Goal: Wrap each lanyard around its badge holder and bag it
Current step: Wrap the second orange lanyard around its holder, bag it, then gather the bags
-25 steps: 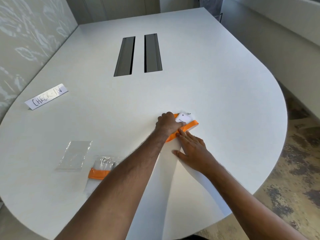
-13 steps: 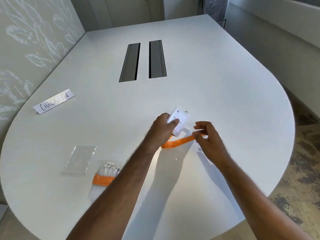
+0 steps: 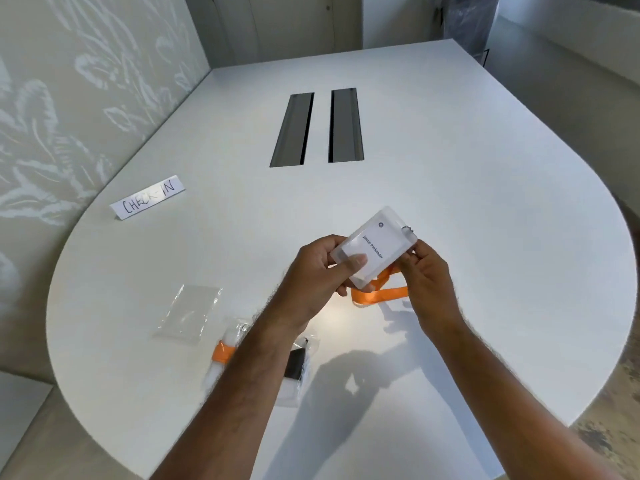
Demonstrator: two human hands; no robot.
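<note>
Just right of the frame's centre, the left hand [image 3: 311, 278] holds a clear badge holder [image 3: 372, 249] above the white surface [image 3: 485, 202], its thumb pressed on the front face and its fingers curled behind the lower left edge. The holder is tilted, with a white name card inside and a small metal ring [image 3: 408, 230] at its upper right corner. The right hand [image 3: 427, 285] meets the holder's right edge, its fingers [image 3: 420, 252] curled there and pinching the orange lanyard [image 3: 379, 294], which loops down below the holder between the two hands. At lower left, an empty clear bag [image 3: 188, 315] lies flat. Just right of it, partly hidden under the left forearm, sits a filled bag [image 3: 298, 365] showing an orange band and something dark inside. At upper left a folded paper sign [image 3: 149, 197] reading "CHECK-IN" stands near the edge. Two dark rectangular slots [image 3: 318, 128] are set side by side in the upper middle.
</note>
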